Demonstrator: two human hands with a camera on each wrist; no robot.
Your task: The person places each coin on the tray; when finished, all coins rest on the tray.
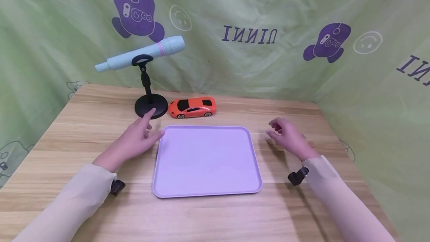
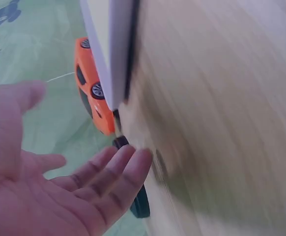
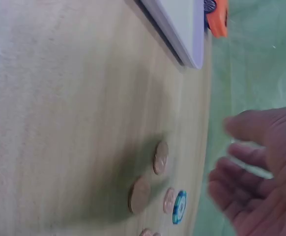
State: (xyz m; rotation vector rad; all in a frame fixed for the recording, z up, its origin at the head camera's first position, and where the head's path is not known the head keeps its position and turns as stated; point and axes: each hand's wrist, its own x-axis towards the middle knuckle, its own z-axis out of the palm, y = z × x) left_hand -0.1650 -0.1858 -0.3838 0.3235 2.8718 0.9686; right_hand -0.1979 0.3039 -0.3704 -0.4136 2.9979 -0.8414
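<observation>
The left hand is seen above the wooden table, just left of the lilac tray, with its fingers stretched out and relaxed; nothing is held in it. Its fingertips are shown by the left wrist view to be spread, close to the black round base of the microphone stand. Whether that base is touched cannot be told.

The right hand is held over the table on the tray's right side, its fingers loosely curled downward, and nothing is seen grasped. Under and beside it a small group of copper-coloured coins is laid flat on the wood, and a blue and white chip is seen among them in the right wrist view. From the head view the coins are mostly hidden by the hand.

The tray is placed between the two hands, flat on the table. Behind its far edge an orange toy car is parked on its wheels, just beside the stand's base. A pale blue toy microphone is carried in the stand's clip, tilted, with its wider end up to the right. A green printed cloth is hung behind and around the table.
</observation>
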